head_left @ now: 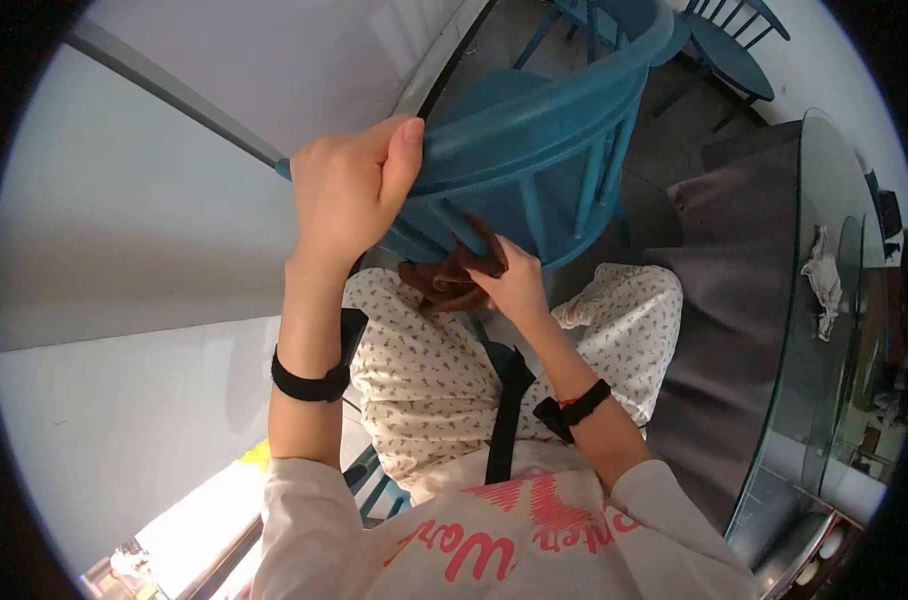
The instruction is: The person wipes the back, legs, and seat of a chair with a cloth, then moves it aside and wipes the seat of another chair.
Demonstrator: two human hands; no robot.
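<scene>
A blue wooden chair (544,115) stands in front of me with its curved back toward me. My left hand (349,190) is closed over the left part of its top rail, the thumb along the upper edge. Lower down, my right hand (519,285) grips a crumpled brown cloth (454,278) against the spindles of the backrest. Part of the cloth is wrapped around a spindle (461,228). The fingertips of my right hand are partly hidden by the cloth. Both forearms wear black straps, and my legs in patterned trousers (424,370) are below.
To the right is a glass-topped table (774,420) draped with a dark brown tablecloth (719,300); a crumpled white cloth (822,285) lies on the glass. Another blue chair (729,55) stands at the far right. A pale wall (174,200) runs close on the left.
</scene>
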